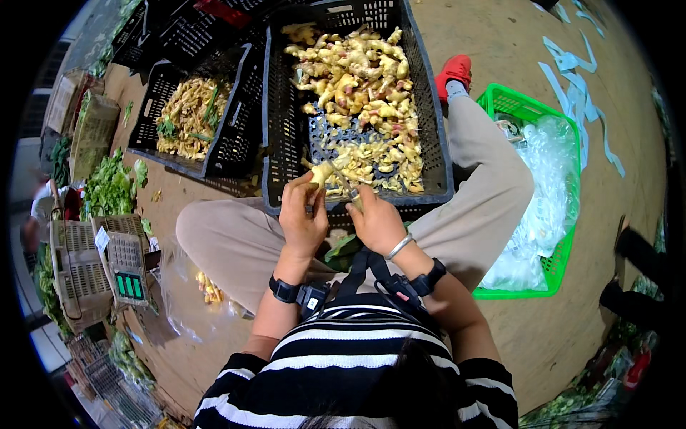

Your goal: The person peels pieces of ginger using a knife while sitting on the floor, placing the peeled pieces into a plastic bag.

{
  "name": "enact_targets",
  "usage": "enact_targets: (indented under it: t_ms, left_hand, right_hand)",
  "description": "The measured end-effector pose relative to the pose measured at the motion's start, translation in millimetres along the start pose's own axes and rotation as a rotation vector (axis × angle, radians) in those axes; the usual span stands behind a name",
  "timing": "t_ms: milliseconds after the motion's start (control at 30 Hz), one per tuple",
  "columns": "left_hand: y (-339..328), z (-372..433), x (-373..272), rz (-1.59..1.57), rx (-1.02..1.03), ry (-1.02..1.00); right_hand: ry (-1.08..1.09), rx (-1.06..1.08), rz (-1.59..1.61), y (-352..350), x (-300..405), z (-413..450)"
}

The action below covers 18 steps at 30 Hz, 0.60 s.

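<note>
Between the thumb and fingers of my left hand [304,212] is a pale piece of ginger root [321,174]. My right hand [378,220] grips the handle of a knife [348,187], whose blade reaches up beside the ginger. Both hands are over the near rim of a black plastic crate [442,155]. Inside, a heap of ginger [353,69] fills the far part, with pink patches on some pieces. Smaller ginger bits and trimmings [375,163] are scattered over the near part of the crate's perforated floor.
Left of it, another black crate [187,166] holds thin yellowish pieces and green leaves. A green basket [568,268] with clear plastic bags [530,230] stands right of my knee. Leafy greens [110,187], a scale [126,268] and a plastic bag of ginger [209,289] are at left. Another person's legs [640,273] show at right.
</note>
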<state>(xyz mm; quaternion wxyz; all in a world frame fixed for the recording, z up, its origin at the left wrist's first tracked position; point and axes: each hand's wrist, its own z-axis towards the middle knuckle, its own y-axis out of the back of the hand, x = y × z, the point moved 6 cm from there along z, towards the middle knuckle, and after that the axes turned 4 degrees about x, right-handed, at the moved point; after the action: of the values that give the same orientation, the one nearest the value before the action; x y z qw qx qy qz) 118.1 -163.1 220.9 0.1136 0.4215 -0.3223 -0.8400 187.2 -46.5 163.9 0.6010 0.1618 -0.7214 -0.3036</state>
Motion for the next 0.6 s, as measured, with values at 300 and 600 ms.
enact_targets:
  t_ms: [300,600]
  left_hand:
    - [-3,-10,39,-0.659,-0.077,0.404]
    - [5,-6,62,-1.015,-0.107,0.583]
  right_hand:
    - [-0.046,0.071,0.060,-12,-24,-2]
    - [-0.261,0.126,0.752,-19,-36,-3]
